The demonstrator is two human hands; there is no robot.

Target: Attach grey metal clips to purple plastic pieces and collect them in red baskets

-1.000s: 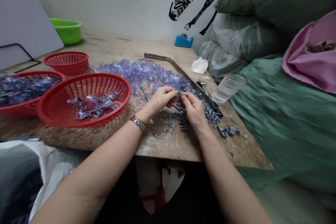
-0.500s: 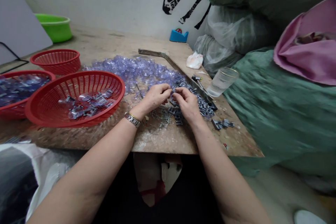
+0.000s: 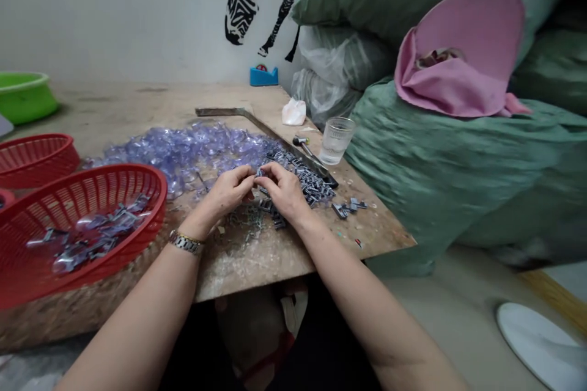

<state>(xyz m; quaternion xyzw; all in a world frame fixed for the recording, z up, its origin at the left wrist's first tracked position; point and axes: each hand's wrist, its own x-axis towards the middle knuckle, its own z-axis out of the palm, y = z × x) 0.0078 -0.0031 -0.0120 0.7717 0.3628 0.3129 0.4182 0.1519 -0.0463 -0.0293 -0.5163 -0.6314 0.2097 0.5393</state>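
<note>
My left hand (image 3: 229, 192), with a metal watch (image 3: 186, 242) on its wrist, is closed in a pinch. My right hand (image 3: 285, 194) meets it fingertip to fingertip. Between them shows a small grey-purple plastic part (image 3: 260, 172), mostly covered by the fingers. Just beyond the hands spreads a heap of clear purple plastic pieces (image 3: 183, 146). Small grey plastic parts (image 3: 309, 178) are piled to the right of my right hand, some of them under it. On the left, a red basket (image 3: 158, 192) holds clear pieces joined with grey parts.
A bent metal bar (image 3: 275, 133) borders the pile. A glass (image 3: 337, 142), a small hammer-like tool (image 3: 302, 143) and a blue tape dispenser (image 3: 263, 76) stand or lie along the right side. Green sacks (image 3: 413, 183) crowd the table's right edge, with a pink cap (image 3: 468, 55) on top.
The view has turned to the right, so everything appears further left. Both hands stay together at the same spot by the pile, fingertips still pinched; the small part now shows more clearly.
</note>
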